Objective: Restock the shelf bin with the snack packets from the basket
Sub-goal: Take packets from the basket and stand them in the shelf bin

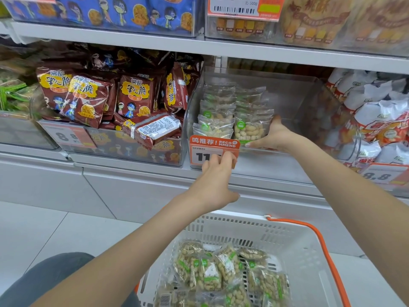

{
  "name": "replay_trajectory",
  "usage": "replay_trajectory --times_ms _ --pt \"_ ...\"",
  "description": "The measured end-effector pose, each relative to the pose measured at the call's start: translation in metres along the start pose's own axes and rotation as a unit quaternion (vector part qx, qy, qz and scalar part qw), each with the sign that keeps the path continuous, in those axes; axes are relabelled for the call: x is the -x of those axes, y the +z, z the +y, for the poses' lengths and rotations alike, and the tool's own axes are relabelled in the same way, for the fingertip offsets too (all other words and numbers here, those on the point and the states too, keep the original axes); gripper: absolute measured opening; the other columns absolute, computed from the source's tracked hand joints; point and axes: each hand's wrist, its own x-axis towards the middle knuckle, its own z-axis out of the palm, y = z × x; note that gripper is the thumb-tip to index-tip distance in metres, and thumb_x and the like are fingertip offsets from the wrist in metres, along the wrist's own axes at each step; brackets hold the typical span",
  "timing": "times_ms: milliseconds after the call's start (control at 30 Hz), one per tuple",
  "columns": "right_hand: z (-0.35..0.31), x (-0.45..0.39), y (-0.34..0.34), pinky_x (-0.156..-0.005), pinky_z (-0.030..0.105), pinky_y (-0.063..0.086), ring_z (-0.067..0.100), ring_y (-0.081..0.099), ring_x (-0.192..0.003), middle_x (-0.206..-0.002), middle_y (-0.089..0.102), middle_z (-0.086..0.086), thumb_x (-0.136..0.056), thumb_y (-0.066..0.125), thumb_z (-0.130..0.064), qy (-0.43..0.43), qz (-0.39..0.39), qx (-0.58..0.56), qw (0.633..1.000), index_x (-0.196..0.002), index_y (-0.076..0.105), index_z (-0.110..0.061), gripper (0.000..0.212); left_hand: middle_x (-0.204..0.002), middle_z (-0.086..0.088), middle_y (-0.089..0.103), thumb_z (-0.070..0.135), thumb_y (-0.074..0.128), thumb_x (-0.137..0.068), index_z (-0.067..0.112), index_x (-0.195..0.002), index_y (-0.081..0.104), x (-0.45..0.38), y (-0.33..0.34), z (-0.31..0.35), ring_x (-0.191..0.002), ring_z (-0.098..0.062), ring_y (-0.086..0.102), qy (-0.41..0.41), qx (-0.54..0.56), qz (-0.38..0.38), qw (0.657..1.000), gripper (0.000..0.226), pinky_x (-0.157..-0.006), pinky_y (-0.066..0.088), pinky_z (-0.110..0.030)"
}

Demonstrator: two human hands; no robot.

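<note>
We are looking down at our two bare arms reaching toward a shop shelf. Our right hand (273, 136) is inside the clear shelf bin (309, 103), thumb and fingers curled round the right edge of a front peanut packet (249, 129) standing upright in the bin. To the left of it and behind it, more clear peanut packets (215, 111) stand in two rows filling the left part of the bin; the right part of the bin shows bare plastic. Our left hand (215, 180) is nearer, its fingers curled over the lower edge of the orange price tag (213, 151) on the bin's front.

Near us, on the pale tiled floor (44, 229), sits a white basket (298, 251) with an orange handle (325, 247). A loose pile of the same snack packets (212, 269) lies in the bottom of it.

To the left of the bin, another clear bin holds dark red snack bags (135, 96). To the right are white and orange bags (376, 111). On the shelf above are blue cartoon-printed bags (124, 12).
</note>
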Motion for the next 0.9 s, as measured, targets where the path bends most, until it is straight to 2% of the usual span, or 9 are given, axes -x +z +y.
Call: replay_trajectory --times_ms 67,167,233,300,400,500,667,800,900 --pt "0.0 0.005 -0.002 -0.106 0.04 0.035 0.035 0.037 -0.133 -0.15 0.03 0.018 -0.066 0.086 -0.022 -0.003 -0.008 0.01 1.0 -0.15 0.006 -0.011 0.116 -0.117 -0.003 0.034 0.017 0.073 -0.076 0.019 -0.12 0.034 -0.001 -0.001 -0.002 -0.11 -0.023 0.033 0.001 -0.01 -0.004 1.0 0.059 -0.089 0.039 -0.035" --pt "-0.005 0.017 -0.013 -0.104 0.035 0.037 0.03 0.037 -0.135 -0.152 0.029 0.014 -0.067 0.086 -0.027 -0.008 0.006 0.027 1.0 -0.15 0.0 -0.007 0.121 -0.121 -0.004 0.035 0.016 0.073 -0.075 0.019 -0.122 0.034 0.0 -0.001 -0.007 -0.112 -0.024 0.032 0.004 -0.029 -0.011 1.0 0.061 -0.092 0.039 -0.036" --pt "-0.003 0.03 -0.023 -0.095 0.035 0.045 0.031 0.046 -0.126 -0.143 0.039 0.015 -0.064 0.087 -0.034 -0.045 0.077 0.031 0.996 -0.146 0.012 -0.009 0.114 -0.122 -0.004 0.034 0.017 0.073 -0.075 0.019 -0.124 0.033 0.001 0.0 -0.013 -0.115 -0.024 0.032 0.006 -0.035 -0.011 0.999 0.063 -0.093 0.039 -0.035" --pt "0.006 0.056 -0.029 -0.082 0.034 0.047 0.025 0.056 -0.103 -0.12 0.049 0.011 -0.066 0.086 -0.032 -0.123 0.172 0.005 0.977 -0.134 0.031 -0.015 0.089 -0.122 -0.004 0.034 0.018 0.073 -0.076 0.02 -0.125 0.033 0.003 0.003 -0.019 -0.116 -0.023 0.032 0.005 -0.039 -0.013 0.999 0.063 -0.092 0.039 -0.033" --pt "0.034 0.112 -0.013 -0.075 0.018 0.039 0.013 0.047 -0.084 -0.1 0.049 0.003 -0.078 0.075 -0.014 -0.278 0.291 -0.009 0.915 -0.115 0.05 -0.011 0.044 -0.126 -0.005 0.035 0.018 0.072 -0.077 0.018 -0.127 0.035 0.006 0.017 -0.031 -0.115 -0.022 0.033 -0.008 -0.052 -0.041 0.998 0.062 -0.089 0.038 -0.031" --pt "0.085 0.156 0.034 -0.07 0.013 0.037 0.008 0.044 -0.073 -0.082 0.054 0.001 -0.083 0.066 0.0 -0.321 0.329 -0.006 0.888 -0.09 0.058 -0.006 0.012 -0.131 -0.007 0.039 0.017 0.072 -0.077 0.017 -0.128 0.04 0.01 0.048 -0.057 -0.122 -0.026 0.036 -0.05 -0.098 -0.109 0.988 0.06 -0.093 0.041 -0.036" --pt "0.196 0.179 0.137 -0.069 0.029 0.045 0.012 0.052 -0.08 -0.09 0.052 -0.009 -0.089 0.063 -0.018 -0.099 0.019 0.043 0.994 -0.107 0.05 -0.025 0.024 -0.128 -0.01 0.048 0.017 0.068 -0.082 0.013 -0.127 0.047 0.047 0.122 -0.121 -0.11 -0.024 0.048 -0.177 -0.179 -0.234 0.939 0.05 -0.089 0.042 -0.031" --pt "0.246 0.182 0.189 -0.072 0.027 0.048 0.015 0.057 -0.084 -0.098 0.055 -0.003 -0.089 0.062 -0.026 0.031 -0.17 0.126 0.977 -0.126 0.041 -0.017 0.043 -0.126 -0.01 0.055 0.021 0.067 -0.082 0.011 -0.129 0.047 0.095 0.177 -0.166 -0.114 -0.026 0.056 -0.231 -0.196 -0.362 0.882 0.052 -0.089 0.047 -0.031" --pt "0.26 0.193 0.23 -0.084 0.035 0.054 0.022 0.061 -0.1 -0.115 0.058 0.006 -0.089 0.064 -0.03 0.114 -0.31 0.044 0.943 -0.129 0.044 -0.017 0.047 -0.12 -0.001 0.06 0.03 0.072 -0.075 0.025 -0.124 0.052 0.117 0.198 -0.186 -0.111 -0.022 0.057 -0.215 -0.245 -0.403 0.855 0.053 -0.092 0.048 -0.033"
